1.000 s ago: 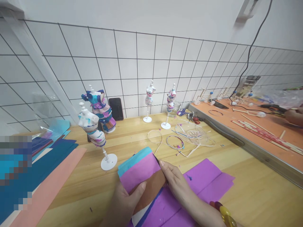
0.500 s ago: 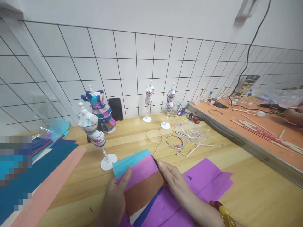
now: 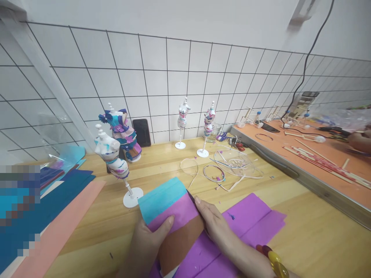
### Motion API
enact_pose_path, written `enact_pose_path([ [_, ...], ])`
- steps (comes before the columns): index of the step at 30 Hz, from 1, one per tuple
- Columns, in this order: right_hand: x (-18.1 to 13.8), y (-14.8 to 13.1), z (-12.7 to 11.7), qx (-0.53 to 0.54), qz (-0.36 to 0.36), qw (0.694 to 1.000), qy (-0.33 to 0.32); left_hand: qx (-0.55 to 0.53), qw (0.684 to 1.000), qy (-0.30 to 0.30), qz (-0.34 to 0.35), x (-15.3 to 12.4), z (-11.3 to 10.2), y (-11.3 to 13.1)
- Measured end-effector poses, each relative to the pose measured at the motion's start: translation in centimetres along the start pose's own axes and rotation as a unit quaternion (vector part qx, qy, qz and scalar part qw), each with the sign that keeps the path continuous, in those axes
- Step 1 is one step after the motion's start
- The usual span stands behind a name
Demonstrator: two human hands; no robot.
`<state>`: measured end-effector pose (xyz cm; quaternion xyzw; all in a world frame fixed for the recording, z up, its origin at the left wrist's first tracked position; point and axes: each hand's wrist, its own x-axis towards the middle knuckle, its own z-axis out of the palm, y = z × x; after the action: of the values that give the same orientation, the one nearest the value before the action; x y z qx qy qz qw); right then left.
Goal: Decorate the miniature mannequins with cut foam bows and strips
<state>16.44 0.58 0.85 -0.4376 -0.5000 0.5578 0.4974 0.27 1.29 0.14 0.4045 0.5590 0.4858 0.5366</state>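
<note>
Probably a craft workshop: miniature mannequins, paper sheets, wooden workbench, wire-grid wall.

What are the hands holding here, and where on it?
A stack of coloured paper sheets: the left hand pinches its near left edge, thumb on top; the right hand grips the right edge.

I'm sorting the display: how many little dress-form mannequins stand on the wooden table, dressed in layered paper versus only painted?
Dressed in layered paper: 1
Painted only: 3
Total: 4
</note>
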Motion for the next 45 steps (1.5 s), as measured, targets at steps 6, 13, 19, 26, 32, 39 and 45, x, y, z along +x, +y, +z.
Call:
enact_pose_path([
  [6,0.1,-0.1,-0.1,-0.007,0.006,1.0,0.01,0.017,1.0,0.003,0.019,-0.6,0.6,0.1],
  [13,0.1,-0.5,-0.1,-0.024,-0.003,1.0,0.012,0.047,0.997,0.02,0.055,-0.6,0.6,0.2],
  [19,0.1,-0.7,0.0,-0.018,-0.007,1.0,-0.004,0.064,0.997,-0.004,0.051,-0.6,0.7,-0.1],
  [26,0.2,-0.4,-0.1,-0.009,-0.014,1.0,-0.003,0.083,0.992,0.034,0.09,-0.4,0.6,-0.2],
  [32,0.1,-0.6,0.1,-0.024,-0.012,1.0,0.009,0.044,0.997,0.006,0.059,-0.5,0.6,-0.5],
  [39,0.2,-0.7,0.1,-0.017,-0.008,1.0,0.009,0.08,0.992,0.034,0.088,-0.5,0.6,-0.1],
  [45,0.1,-0.5,0.0,-0.017,-0.01,1.0,0.008,0.025,0.998,-0.052,0.001,-0.9,0.3,1.1],
])
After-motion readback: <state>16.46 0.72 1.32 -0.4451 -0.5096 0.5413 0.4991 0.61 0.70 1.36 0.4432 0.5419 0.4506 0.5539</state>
